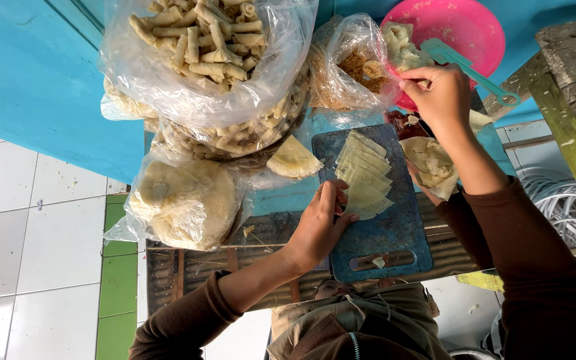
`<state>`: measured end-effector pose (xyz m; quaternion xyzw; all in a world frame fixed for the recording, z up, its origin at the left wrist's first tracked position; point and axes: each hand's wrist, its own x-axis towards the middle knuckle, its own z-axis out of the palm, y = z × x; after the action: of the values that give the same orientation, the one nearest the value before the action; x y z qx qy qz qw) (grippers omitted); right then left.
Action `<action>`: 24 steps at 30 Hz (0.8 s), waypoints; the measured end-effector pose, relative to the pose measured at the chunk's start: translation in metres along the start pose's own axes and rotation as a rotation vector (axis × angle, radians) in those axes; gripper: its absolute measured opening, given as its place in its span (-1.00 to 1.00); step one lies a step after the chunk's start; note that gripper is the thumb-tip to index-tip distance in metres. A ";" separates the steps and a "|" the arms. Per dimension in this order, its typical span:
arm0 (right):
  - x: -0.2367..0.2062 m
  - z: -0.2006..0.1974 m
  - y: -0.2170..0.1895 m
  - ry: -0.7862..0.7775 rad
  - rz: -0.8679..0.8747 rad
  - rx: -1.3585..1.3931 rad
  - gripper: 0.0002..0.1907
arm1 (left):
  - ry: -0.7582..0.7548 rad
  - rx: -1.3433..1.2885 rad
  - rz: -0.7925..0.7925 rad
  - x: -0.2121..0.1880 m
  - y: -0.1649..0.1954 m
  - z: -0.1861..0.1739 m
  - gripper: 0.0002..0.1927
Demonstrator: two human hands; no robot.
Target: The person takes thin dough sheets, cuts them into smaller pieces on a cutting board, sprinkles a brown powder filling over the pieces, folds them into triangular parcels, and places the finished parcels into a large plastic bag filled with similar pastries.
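A single head-worn camera looks steeply down from close above, over the person's own chest and forearms, onto the blue cutting board [381, 227] at mid-frame. White floor tiles [41, 233] fill the left edge. No second view overlaps.
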<state>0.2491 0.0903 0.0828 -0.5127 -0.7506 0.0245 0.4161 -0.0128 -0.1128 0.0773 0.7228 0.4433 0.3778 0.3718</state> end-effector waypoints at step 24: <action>-0.023 -0.055 -0.011 -0.145 0.242 0.392 -0.79 | 0.062 -0.007 0.123 -0.001 -0.009 0.011 -0.53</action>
<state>0.2797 0.0454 0.1096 -0.5053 -0.6924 0.2564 0.4466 -0.0067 -0.1124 0.0640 0.7353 0.4082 0.4238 0.3363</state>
